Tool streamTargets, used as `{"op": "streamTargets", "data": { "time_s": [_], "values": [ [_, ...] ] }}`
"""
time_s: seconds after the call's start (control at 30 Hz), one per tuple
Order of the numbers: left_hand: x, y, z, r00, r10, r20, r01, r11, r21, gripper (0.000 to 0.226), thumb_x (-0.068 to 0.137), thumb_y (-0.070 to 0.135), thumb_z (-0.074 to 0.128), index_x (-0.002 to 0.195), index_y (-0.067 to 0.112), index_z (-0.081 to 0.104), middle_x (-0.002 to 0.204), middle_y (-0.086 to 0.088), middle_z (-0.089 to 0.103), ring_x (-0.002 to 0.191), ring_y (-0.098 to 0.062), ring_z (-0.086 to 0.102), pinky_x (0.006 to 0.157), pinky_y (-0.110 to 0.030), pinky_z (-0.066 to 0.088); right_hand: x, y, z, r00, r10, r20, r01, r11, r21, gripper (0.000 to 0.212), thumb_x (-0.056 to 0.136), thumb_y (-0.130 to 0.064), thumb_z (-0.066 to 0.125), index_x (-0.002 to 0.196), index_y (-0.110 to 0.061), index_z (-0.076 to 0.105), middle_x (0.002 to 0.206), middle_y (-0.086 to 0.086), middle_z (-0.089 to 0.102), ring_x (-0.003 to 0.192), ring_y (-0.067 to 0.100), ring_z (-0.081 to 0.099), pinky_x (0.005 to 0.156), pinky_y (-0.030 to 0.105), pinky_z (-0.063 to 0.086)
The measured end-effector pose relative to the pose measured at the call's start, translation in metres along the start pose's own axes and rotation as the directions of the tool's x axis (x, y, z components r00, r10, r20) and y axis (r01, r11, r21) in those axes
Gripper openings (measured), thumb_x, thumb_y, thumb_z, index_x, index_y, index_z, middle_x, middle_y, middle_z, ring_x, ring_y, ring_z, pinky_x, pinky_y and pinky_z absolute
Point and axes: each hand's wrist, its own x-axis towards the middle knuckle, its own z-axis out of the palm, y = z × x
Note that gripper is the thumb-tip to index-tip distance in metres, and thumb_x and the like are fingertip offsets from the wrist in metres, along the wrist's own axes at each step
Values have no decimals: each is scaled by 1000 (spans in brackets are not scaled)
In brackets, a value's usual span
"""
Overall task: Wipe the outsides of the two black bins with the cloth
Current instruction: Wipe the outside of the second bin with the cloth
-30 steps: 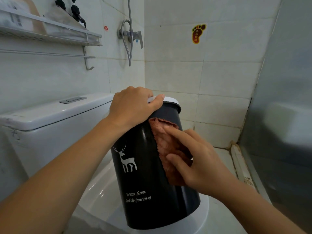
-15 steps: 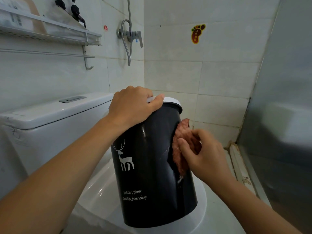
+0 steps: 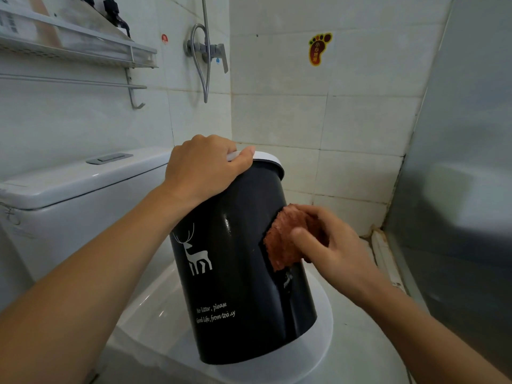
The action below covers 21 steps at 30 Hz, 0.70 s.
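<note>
bin: a tall black bin (image 3: 243, 273) with a glossy, smooth round wall, a white rim ring at the top, a white deer print and two lines of white script on the side; it stood tilted on the closed toilet lid (image 3: 321, 328), near the lid's front edge.
cloth: a reddish-brown cloth (image 3: 285, 239), nubbly and bunched, lay pressed against the bin's right side about halfway up.
left hand: the left hand (image 3: 205, 167) had its fingers curled over the white rim, thumb along the rim's edge, gripping the bin.
right hand: the right hand (image 3: 329, 242) pinched the cloth, thumb in front, fingers bent behind it.
surroundings: a white glossy cistern (image 3: 69, 195) stood left of the bin.
change: half a second earlier the cloth sat higher on the bin's side; it was lower by this moment.
</note>
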Motion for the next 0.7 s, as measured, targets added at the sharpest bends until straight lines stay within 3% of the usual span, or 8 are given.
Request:
{"op": "streamTargets", "data": {
  "time_s": [0.1, 0.2, 0.33, 0.43, 0.53, 0.6, 0.7],
  "values": [
    [0, -4, 0, 1000, -8, 7, 9, 1000, -16, 64, 96, 63, 44, 51, 18, 40, 46, 4, 38, 46, -14, 40, 52, -26, 23, 2, 3, -9, 991, -41, 128, 52, 996, -77, 62, 78, -54, 68, 136, -45, 48, 111, -30, 61, 104, -6, 60, 87, 19, 55],
    [0, 0, 0, 1000, -5, 6, 5, 1000, -10, 65, 93, 66, 42, 51, 16, 39, 46, 3, 38, 47, -14, 40, 52, -27, 22, 3, 6, -10, 989, -97, 108, 119, 969, -216, 61, 75, -66, 64, 130, -47, 48, 108, -28, 55, 100, -8, 55, 74, 7, 44],
    [0, 3, -1, 1000, -10, 9, 10, 1000, -2, 66, 94, 65, 44, 51, 16, 35, 45, 3, 35, 46, -13, 37, 51, -27, 21, 3, 10, -13, 973, -231, 9, 217, 900, -377, 48, 72, -64, 71, 100, -27, 62, 106, -8, 45, 97, 9, 44, 79, 13, 38],
    [1, 7, -1, 1000, 1, 9, -1, 1000, 1, 66, 93, 66, 43, 52, 15, 38, 46, 3, 37, 46, -14, 39, 51, -27, 22, 1, 6, -8, 986, -165, -16, 153, 941, -303, 43, 71, -56, 76, 85, -23, 53, 89, -9, 55, 80, 10, 52, 65, 21, 47],
    [1, 9, -1, 1000, 0, 13, 0, 1000, 5, 65, 95, 65, 44, 51, 16, 39, 46, 3, 40, 47, -14, 41, 52, -27, 23, 0, 3, -3, 999, 33, -16, -34, 997, -76, 50, 72, -46, 83, 102, -29, 47, 79, -3, 64, 64, 13, 64, 51, 27, 53],
    [1, 9, -2, 1000, -7, 18, 7, 1000, 5, 65, 95, 64, 44, 51, 17, 39, 46, 4, 40, 47, -14, 42, 52, -27, 24, 2, 2, -5, 994, 104, 31, -105, 994, 37, 61, 75, -43, 83, 121, -34, 43, 86, -1, 67, 66, 14, 69, 54, 28, 58],
    [1, 9, -1, 1000, 3, 17, -3, 1000, 11, 65, 96, 64, 43, 53, 15, 42, 47, 2, 42, 47, -17, 43, 51, -27, 26, 4, 0, -6, 992, 72, -104, -64, 995, 77, 33, 79, -41, 80, 104, -33, 59, 84, -6, 69, 71, 10, 70, 62, 34, 62]
  ]
}}
